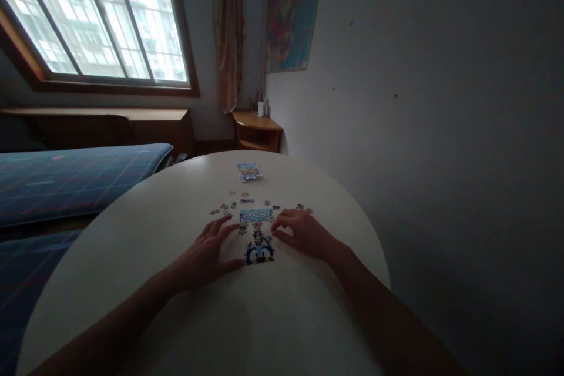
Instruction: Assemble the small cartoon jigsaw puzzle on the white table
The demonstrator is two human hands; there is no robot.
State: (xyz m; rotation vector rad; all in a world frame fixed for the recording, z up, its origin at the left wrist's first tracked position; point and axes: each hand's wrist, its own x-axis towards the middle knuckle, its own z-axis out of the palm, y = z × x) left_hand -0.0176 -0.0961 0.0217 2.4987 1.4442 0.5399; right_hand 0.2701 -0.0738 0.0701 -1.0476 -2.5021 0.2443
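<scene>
A partly joined jigsaw puzzle (pixel 259 254) lies on the round white table (pixel 198 329), with a light blue section (pixel 256 215) at its far end and a dark blue one nearest me. My left hand (pixel 207 255) rests at its left side, fingers spread, thumb at the puzzle's lower left edge. At the right edge is my right hand (pixel 304 232), its fingers bent and thumb and forefinger slightly apart, with nothing visible between them. Several loose pieces (pixel 244 201) are scattered beyond the puzzle, and a few (pixel 304 208) lie just past my right hand.
A small picture sheet (pixel 249 171) lies near the table's far edge. Bare mattresses (pixel 79 179) stand to the left, beyond the table. A corner shelf (pixel 258 122) is behind it, and a white wall (pixel 418 147) runs along the right.
</scene>
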